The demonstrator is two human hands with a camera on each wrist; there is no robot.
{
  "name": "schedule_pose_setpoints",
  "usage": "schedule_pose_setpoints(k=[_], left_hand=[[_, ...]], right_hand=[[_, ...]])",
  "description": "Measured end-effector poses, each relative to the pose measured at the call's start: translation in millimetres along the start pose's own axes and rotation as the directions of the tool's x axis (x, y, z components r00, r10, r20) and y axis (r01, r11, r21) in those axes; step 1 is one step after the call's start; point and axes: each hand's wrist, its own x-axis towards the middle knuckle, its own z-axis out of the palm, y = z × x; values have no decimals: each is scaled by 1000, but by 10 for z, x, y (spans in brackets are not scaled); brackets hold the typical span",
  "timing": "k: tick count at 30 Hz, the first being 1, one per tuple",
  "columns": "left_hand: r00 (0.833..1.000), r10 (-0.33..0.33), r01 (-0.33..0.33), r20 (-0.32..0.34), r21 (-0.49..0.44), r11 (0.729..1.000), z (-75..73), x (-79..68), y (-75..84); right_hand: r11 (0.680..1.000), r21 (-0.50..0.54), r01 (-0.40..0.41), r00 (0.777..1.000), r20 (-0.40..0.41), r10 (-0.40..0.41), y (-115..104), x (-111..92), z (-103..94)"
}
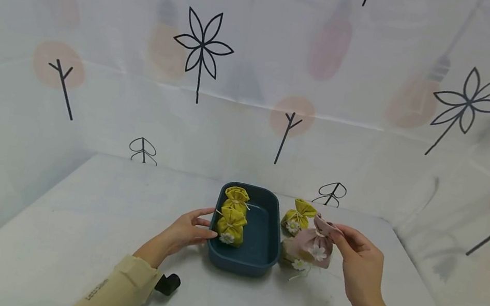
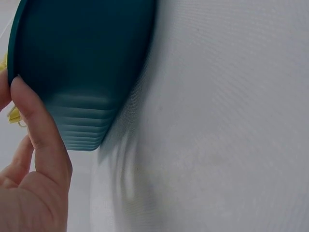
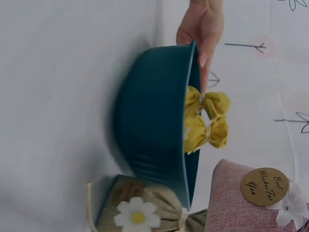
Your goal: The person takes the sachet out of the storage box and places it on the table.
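Note:
My left hand (image 1: 184, 231) grips the left wall of a dark teal rectangular bin (image 1: 256, 243), thumb and fingers at its rim. Two yellow drawstring pouches, a front one (image 1: 233, 228) with a white flower and a rear one (image 1: 236, 197), sit along the bin's left side. To the right of the bin, my right hand (image 1: 362, 269) pinches a pink drawstring pouch (image 1: 309, 241) by its gathered top. That pouch (image 3: 229, 200) bears a round "Best Wishes For You" tag and a white flower. In the right wrist view the right hand is out of sight.
Right of the bin stand another yellow pouch (image 1: 296, 219) and a beige pouch (image 3: 159, 195) with a daisy, partly hidden behind the pink one in the head view. All rest on a white-covered table (image 1: 90, 215). A patterned white curtain (image 1: 238, 136) hangs behind.

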Motion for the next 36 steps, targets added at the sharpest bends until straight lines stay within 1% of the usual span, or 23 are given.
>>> schedule_pose_setpoints(k=[4,10,12,13,14,15,20,21,23,25,27,29,30,31,32,34,36], left_hand=[[1000,2,-2,15,4,1000,-10,-6,6],[1000,-2,2,15,4,1000,-17,6,5],[1000,-2,2,14,0,1000,-14,13,7],[1000,-1,1,16,-1,1000,-13,17,6],[1000,-2,2,17,-2,1000,-12,22,6],[1000,-1,1,17,-1,1000,-12,25,5],[1000,-11,11,18,2,1000,-22,24,4],[1000,-10,10,17,1,1000,-27,21,5],[1000,-7,7,15,0,1000,-28,16,4],[1000,-2,2,16,-1,1000,-31,11,4],[1000,-2,2,17,-3,1000,-33,12,2],[1000,0,0,19,-2,1000,-33,18,-3],[1000,1,-1,20,-3,1000,-31,19,-3],[1000,2,-2,20,-3,1000,-28,18,-2],[1000,1,-1,20,-3,1000,-28,20,1],[1000,2,-2,16,-7,1000,-22,17,6],[1000,1,-1,12,-8,1000,-20,17,5]], right_hand=[[1000,2,2,1000,-25,-2,60,-44,-81],[999,-6,-48,997,-61,48,134,-111,-209],[997,-57,-60,996,-73,56,192,-122,-267],[992,-103,-66,995,-81,58,243,-115,-303],[993,-98,-67,995,-86,59,330,-102,-356],[989,-126,-80,993,-91,69,415,-85,-411],[969,-175,-173,983,-99,157,982,46,-753],[954,-224,-200,978,-109,179,1070,73,-795],[942,-270,-200,978,-113,175,1235,117,-879],[931,-304,-202,977,-135,167,1314,148,-910],[938,-295,-181,980,-140,145,1346,151,-917],[938,-297,-179,980,-138,143,1275,142,-887],[930,-313,-194,977,-143,155,1188,129,-844],[931,-319,-178,980,-141,140,1193,135,-831],[934,-318,-163,982,-146,121,1238,155,-826],[925,-339,-172,979,-163,122,1298,201,-807],[931,-327,-163,978,-180,108,1418,249,-801]])
